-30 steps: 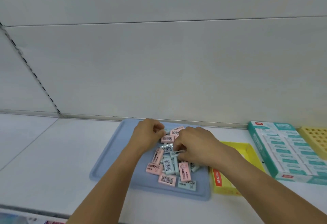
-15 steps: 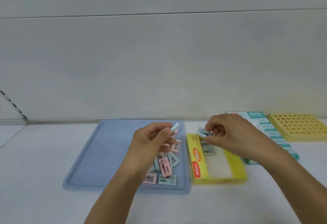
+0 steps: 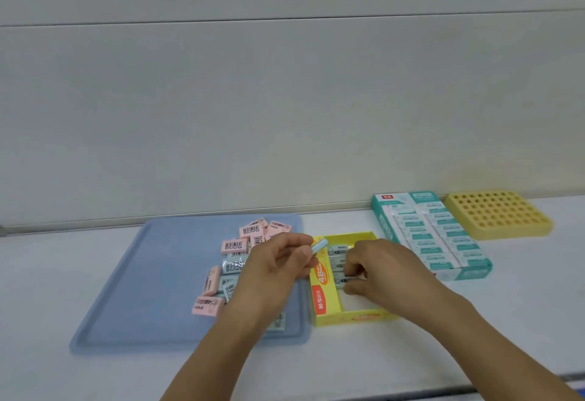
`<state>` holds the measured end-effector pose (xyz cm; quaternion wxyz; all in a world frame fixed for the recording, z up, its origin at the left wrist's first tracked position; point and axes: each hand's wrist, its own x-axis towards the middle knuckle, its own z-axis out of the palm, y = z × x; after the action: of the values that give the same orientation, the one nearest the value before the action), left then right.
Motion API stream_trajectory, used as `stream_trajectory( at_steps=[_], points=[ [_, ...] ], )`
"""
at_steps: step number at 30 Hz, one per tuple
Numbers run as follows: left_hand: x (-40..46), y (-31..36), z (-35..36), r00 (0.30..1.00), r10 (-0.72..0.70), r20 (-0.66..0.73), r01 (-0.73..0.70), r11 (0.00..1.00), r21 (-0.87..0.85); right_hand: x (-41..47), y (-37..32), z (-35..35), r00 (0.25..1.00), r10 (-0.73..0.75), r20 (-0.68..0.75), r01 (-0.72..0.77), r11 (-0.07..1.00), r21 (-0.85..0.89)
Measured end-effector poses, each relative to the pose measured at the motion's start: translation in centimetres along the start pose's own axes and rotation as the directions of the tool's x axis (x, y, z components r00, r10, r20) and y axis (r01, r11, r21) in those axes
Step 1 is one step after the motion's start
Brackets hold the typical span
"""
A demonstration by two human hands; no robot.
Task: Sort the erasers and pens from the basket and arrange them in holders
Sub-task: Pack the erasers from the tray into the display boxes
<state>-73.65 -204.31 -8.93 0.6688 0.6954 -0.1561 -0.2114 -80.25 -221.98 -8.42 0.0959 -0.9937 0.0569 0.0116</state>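
A blue tray (image 3: 136,290) holds several pink and light-blue erasers (image 3: 234,245). My left hand (image 3: 278,267) hovers at the tray's right edge and pinches a light-blue eraser (image 3: 319,246) between thumb and fingers. Right of the tray stands an open yellow box (image 3: 326,302) with a few light-blue erasers laid flat at its far end. My right hand (image 3: 376,271) is inside the box, its fingers curled round a light-blue eraser (image 3: 343,280) that it sets beside the others.
A teal box (image 3: 433,236) filled with wrapped erasers lies right of the yellow box. A yellow holder (image 3: 497,214) with a grid of holes sits at the far right. All rest on a white shelf against a pale wall.
My right hand has come down from above the yellow box into it, with its eraser. My left hand still holds its eraser near the tray's right edge. The view shifted left.
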Motion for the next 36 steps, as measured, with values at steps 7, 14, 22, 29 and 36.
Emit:
stream_trajectory(
  at_steps=[7,14,22,29,36],
  points=[
    [-0.4,-0.3,0.3,0.997,0.042,-0.057,-0.044,0.999,-0.029,-0.5,0.3,0.3,0.999,-0.004,-0.048,0.005,1.0,0.03],
    [-0.7,0.4,1.5,0.988,0.12,-0.097,-0.123,0.992,-0.031,-2.3,0.1,-1.0,0.975,0.093,-0.203,0.077,0.713,0.697],
    [-0.8,1.4,3.8,0.955,0.275,-0.111,-0.278,0.961,-0.01,-1.9,-1.2,-1.7,0.949,0.31,-0.055,0.054,0.014,0.998],
    [-0.9,0.9,2.1,0.963,0.167,0.212,-0.265,0.735,0.624,-2.2,0.8,-2.5,0.978,0.196,-0.07,-0.048,0.542,0.839],
    [-0.6,-1.0,0.9,0.966,0.037,0.258,-0.231,0.582,0.78,-1.7,0.2,-1.0,0.995,0.095,0.026,-0.095,0.86,0.502]
  ],
)
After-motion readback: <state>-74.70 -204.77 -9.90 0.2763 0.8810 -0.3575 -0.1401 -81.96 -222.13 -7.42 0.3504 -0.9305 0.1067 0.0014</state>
